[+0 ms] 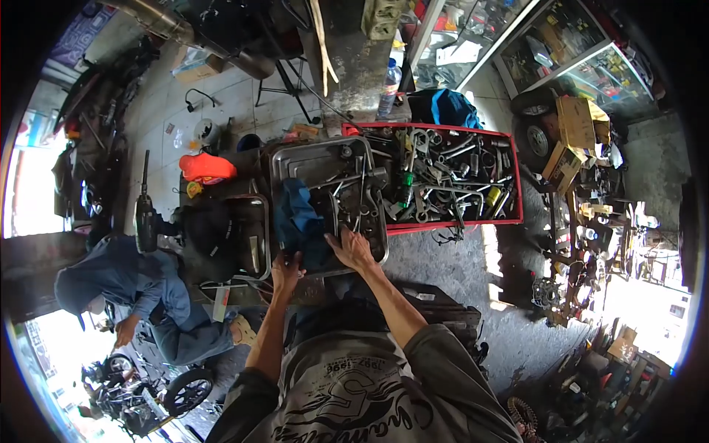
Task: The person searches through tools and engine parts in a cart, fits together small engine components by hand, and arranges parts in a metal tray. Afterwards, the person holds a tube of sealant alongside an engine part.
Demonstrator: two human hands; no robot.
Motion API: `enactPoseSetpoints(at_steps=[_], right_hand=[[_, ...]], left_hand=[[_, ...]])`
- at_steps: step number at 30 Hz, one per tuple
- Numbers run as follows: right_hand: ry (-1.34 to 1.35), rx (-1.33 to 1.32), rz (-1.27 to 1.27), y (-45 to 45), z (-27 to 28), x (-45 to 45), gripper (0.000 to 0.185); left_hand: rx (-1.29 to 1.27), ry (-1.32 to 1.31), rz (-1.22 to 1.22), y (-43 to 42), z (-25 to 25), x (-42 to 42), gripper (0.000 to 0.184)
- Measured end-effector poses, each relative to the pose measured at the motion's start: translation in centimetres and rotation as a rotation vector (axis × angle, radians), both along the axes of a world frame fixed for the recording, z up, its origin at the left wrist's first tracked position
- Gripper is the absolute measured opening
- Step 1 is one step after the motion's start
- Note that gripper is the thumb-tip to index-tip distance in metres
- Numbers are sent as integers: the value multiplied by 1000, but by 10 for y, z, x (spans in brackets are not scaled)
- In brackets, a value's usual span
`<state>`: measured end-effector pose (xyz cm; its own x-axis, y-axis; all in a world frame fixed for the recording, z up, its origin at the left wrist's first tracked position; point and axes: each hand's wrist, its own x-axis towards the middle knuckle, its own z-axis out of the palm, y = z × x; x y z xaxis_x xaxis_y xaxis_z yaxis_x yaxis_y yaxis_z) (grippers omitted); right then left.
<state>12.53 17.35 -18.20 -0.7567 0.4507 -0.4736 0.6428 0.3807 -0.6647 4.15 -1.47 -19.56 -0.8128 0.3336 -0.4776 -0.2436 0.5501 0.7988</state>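
The blue cloth (298,213) lies crumpled in the left part of the metal tray (306,164). Your left hand (288,272) is at the tray's near edge, just beside the cloth, fingers curled; whether it grips anything cannot be determined. Your right hand (353,249) reaches over the same edge, fingers bent; its grip likewise cannot be determined. Metal tools (362,193) occupy the tray's right part. To the right, the red toolbox (520,177) contains loose wrenches (421,210). An orange-red bottle (208,168) lies left of the tray.
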Motion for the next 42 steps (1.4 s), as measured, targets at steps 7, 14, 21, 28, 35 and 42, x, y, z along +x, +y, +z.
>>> enactPoseSetpoints(at_steps=[7, 14, 21, 28, 35, 42], right_hand=[[193, 107, -73, 7, 0, 25, 46], [218, 21, -19, 51, -4, 55, 41], [459, 158, 58, 91, -44, 63, 35], [546, 351, 71, 159, -36, -21, 18], [794, 847, 453, 159, -93, -89, 26], [702, 718, 406, 123, -102, -107, 20]], left_hand=[[-149, 327, 53, -37, 23, -24, 27], [773, -285, 674, -46, 87, -90, 40], [956, -143, 477, -22, 131, -128, 27], [624, -52, 522, -38, 87, -116, 11], [342, 110, 538, -52, 73, -84, 30], [-304, 895, 415, -76, 59, -35, 49]])
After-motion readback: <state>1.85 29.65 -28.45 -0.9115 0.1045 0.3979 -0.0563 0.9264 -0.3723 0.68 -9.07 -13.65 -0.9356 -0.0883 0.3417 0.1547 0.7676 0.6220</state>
